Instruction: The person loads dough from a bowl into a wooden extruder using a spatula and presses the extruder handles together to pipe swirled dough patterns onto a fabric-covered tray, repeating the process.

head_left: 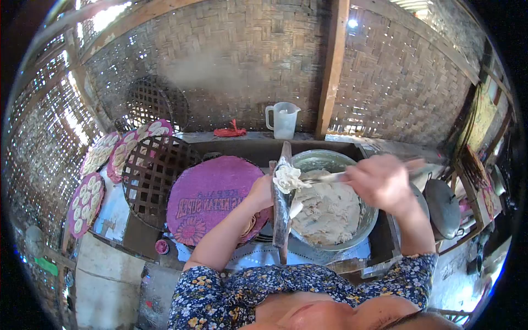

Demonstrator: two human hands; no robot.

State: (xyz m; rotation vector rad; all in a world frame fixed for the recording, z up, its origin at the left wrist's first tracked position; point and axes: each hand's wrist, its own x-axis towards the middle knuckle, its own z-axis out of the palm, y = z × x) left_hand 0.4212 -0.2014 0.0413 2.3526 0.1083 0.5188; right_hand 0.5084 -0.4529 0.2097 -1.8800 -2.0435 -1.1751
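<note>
A long, narrow wooden tool (280, 214) stands end-on in front of me, with a lump of pale dough (287, 179) on its upper part. My left hand (262, 192) is closed against its left side; the fingertips are hidden behind the wood. My right hand (379, 181) grips the wooden handle of a spatula (325, 177), whose far end touches the lump. Under the spatula sits a large metal basin (369, 225) holding a mass of pale dough (324, 212). Left of the wooden tool lies a round tray covered in purple cloth (212, 181), with shaped pieces partly hidden by my forearm.
A dark woven basket (155, 179) leans beside the purple tray. Several round trays with dough shapes (86, 202) stand far left. A plastic measuring jug (284, 122) and a red plastic bag (230, 131) sit along the back. A lidded pot (441, 204) is at the right.
</note>
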